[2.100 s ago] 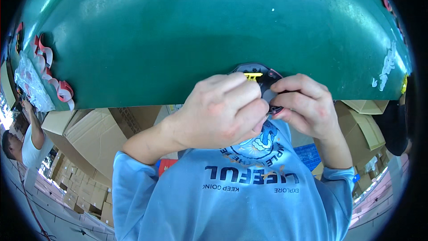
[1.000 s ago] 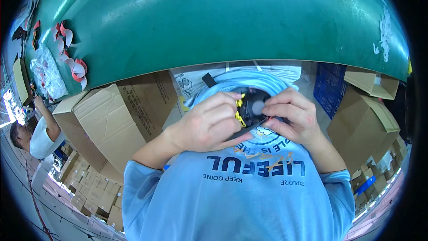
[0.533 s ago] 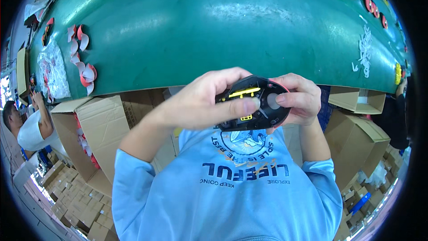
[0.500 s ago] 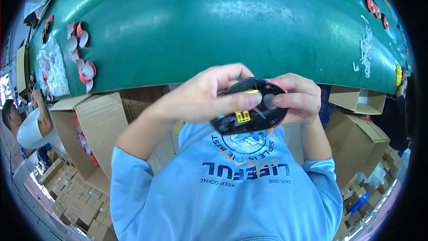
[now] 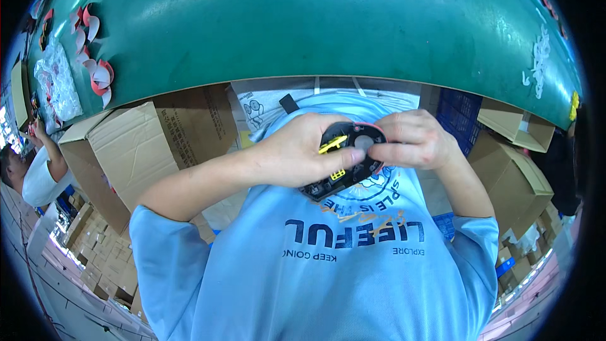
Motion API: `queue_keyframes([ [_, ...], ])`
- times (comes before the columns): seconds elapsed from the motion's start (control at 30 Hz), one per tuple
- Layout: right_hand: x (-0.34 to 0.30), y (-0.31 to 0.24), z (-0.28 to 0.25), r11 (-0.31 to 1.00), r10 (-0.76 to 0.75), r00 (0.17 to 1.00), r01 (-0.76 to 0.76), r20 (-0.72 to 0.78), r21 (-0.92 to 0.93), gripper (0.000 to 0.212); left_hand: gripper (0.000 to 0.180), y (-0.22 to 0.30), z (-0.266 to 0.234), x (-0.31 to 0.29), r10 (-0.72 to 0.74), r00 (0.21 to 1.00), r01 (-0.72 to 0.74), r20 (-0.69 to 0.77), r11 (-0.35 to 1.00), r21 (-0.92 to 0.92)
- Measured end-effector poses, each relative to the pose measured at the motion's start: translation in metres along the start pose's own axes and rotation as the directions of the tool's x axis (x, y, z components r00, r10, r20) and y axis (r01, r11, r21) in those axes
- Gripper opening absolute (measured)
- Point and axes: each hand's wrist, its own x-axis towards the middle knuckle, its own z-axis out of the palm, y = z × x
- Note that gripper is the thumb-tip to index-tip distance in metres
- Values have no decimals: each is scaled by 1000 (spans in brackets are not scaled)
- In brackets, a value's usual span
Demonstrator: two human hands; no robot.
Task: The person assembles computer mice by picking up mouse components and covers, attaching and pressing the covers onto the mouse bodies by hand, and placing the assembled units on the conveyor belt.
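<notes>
In front of my chest, a black oval plastic housing (image 5: 352, 175) with a red edge is held tilted, its open inside facing up. Yellow plastic pieces (image 5: 334, 144) and a round greyish disc (image 5: 363, 143) sit inside it. My left hand (image 5: 300, 150) is closed around the housing's left side, its thumb laid across the inside near the disc. At the right end, my right hand (image 5: 413, 141) pinches the rim, thumb and fingertips close to the disc. The fingers behind the housing are hidden.
A green table (image 5: 271, 38) stretches ahead, with curved red-and-white pieces (image 5: 101, 76) and a clear plastic bag (image 5: 58, 79) at left. White strips (image 5: 540, 63) lie at right. Cardboard boxes (image 5: 129, 145) flank me below the edge, beside a blue crate (image 5: 459, 113). Another person (image 5: 47, 167) works at far left.
The view has shifted, and the table edge now appears higher. Both hands have brought the housing closer to my chest and turned it slightly. My left thumb stays over its inside.
</notes>
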Motion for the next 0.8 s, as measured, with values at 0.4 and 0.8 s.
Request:
queue_keyframes([
  [0.4, -4, -1, 9, 993, -118, 993, 119, 24, -11, 31, 61, 11, 6, -12, -32, 999, 32, 9, 997, 68],
  [0.8, 3, -9, 6, 998, 40, 999, -38, 35, -56, 27, 72, 8, 5, -8, -7, 998, 5, -69, 1000, -29],
])
